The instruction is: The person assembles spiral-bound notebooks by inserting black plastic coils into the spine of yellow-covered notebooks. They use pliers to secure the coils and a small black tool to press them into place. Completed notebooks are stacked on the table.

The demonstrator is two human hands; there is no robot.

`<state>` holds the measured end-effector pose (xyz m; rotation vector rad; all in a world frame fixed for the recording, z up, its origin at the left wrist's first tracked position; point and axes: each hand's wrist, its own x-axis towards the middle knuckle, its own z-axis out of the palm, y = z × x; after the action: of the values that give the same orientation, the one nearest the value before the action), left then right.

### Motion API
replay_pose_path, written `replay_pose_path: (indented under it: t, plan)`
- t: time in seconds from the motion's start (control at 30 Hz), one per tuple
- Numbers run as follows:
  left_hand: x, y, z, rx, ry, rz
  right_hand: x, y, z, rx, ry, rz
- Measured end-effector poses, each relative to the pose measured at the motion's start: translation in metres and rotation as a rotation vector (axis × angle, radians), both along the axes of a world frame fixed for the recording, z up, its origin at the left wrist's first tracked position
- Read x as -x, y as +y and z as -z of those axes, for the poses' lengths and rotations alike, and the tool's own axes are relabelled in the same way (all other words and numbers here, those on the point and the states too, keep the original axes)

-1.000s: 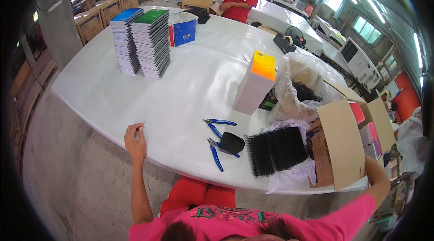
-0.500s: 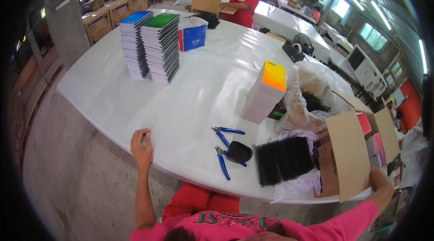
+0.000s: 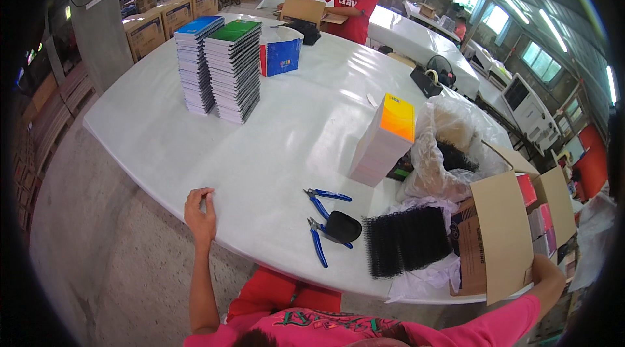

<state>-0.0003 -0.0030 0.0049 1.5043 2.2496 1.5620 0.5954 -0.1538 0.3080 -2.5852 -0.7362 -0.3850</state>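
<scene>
Room: workshop with a grey concrete floor, a squared pillar, bright windows and tube lights under a ribbed metal roof.
Table: broad, with a smooth, glossy white covering that reflects the light.
Cardboard box: brown, matte, flaps raised, at the table's right end; red and pink blocks inside.
Right hand: hidden behind the box's near flap, the forearm reaching in from the lower right; cannot tell whether it grips anything.
Left hand: at the table's near edge, fingers loosely curved, thumb a little apart, nothing visible in it.
Black coils: wiry, springy rows in a flat mat, lying on crumpled whitish plastic just left of the box.
Cutters: two pairs, blue-handled, jaws metal, one pair above the other; a rounded black piece overlaps the lower pair.
Paper block: tall, pale-sided, yellow-to-orange top, beside a clear, wrinkled plastic bag.
Notebooks: two tall spiral-bound stacks, one topped blue, one green, side by side.
Far side: a co-worker in a red shirt at an open carton.
</scene>
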Motion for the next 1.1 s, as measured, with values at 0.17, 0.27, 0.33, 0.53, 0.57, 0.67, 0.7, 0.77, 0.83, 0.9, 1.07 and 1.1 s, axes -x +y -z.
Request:
replay_pose_path:
  t: [0.17,0.27,0.33,0.53,0.57,0.67,0.7,0.77,0.83,0.9,1.07,1.1]
  plan:
    - [0.0,-0.001,-0.002,0.008,0.01,0.003,-0.001,0.003,-0.001,0.01,0.002,0.008]
    - [0.001,-0.001,0.001,-0.003,0.004,0.012,-0.003,0.003,-0.002,0.01,-0.006,0.024]
    - [0.001,0.0,0.002,-0.005,0.007,0.009,-0.005,0.002,-0.001,0.012,-0.008,0.033]
    - [-0.001,-0.001,0.0,-0.003,0.015,-0.012,-0.009,0.002,0.0,0.015,-0.02,0.039]
    - [0.0,0.0,-0.001,0.004,0.02,-0.011,-0.009,0.002,0.0,0.013,-0.022,0.039]
    - [-0.001,0.001,0.001,0.014,0.007,0.0,-0.011,-0.001,0.001,0.014,-0.032,0.04]
    - [0.0,0.0,0.001,0.015,0.004,-0.003,-0.012,0.002,0.001,0.012,-0.032,0.032]
    - [0.001,0.0,0.002,0.039,0.013,-0.024,-0.012,0.002,0.003,0.009,-0.031,0.026]
    - [0.001,0.0,0.0,0.048,0.012,-0.028,-0.013,0.003,0.004,0.008,-0.032,0.017]
    - [-0.001,-0.001,-0.002,0.043,0.002,-0.015,-0.013,0.003,0.005,0.007,-0.036,0.008]
    - [0.0,-0.001,0.0,0.046,0.008,-0.012,-0.013,0.002,0.008,0.02,-0.096,-0.039]
    - [0.0,-0.001,0.0,0.039,0.006,-0.008,-0.012,0.002,0.009,0.026,-0.118,-0.057]
